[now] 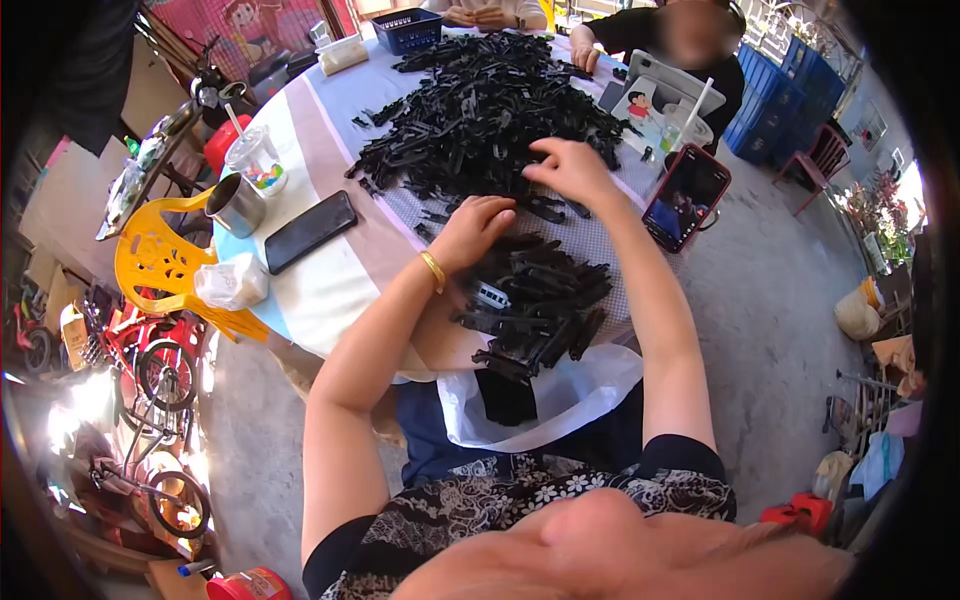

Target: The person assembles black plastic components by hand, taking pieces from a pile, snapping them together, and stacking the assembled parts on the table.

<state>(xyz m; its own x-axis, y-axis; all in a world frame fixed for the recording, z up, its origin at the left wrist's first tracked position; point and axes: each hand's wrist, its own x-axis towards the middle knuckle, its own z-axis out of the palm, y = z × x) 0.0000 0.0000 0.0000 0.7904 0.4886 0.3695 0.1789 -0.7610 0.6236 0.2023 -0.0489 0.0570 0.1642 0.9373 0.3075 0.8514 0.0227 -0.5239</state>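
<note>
The left hand (478, 228) is reaching between the big pile (480, 110) and the small pile (545, 300) of black parts on the tabletop (322, 300). Its fingers are curving loosely downward; I cannot tell whether they are gripping a part. The right hand (575, 172) is hovering over or touching the near right side of the big pile, its fingers bending inward; whether they are pinching anything is not showing.

The big pile is taking up the far middle of the tabletop. The small pile is lying along the near edge, just above the white bag (598, 385). On the left, a broad stretch of striped cloth is running out to the edge, with a black phone (310, 232) lying on it. On the right, room is narrowing where a red-cased phone (688, 200) is standing near the edge, beside the right forearm.

The white bag is gaping open over the lap, and something black is showing in it. Toward the left edge, a metal cup (238, 208) is standing between a crumpled bag (232, 282) and a clear cup (255, 160), where coloured spots are showing low down. A blue basket (408, 38) is sitting by the far edge, its contents unclear.
</note>
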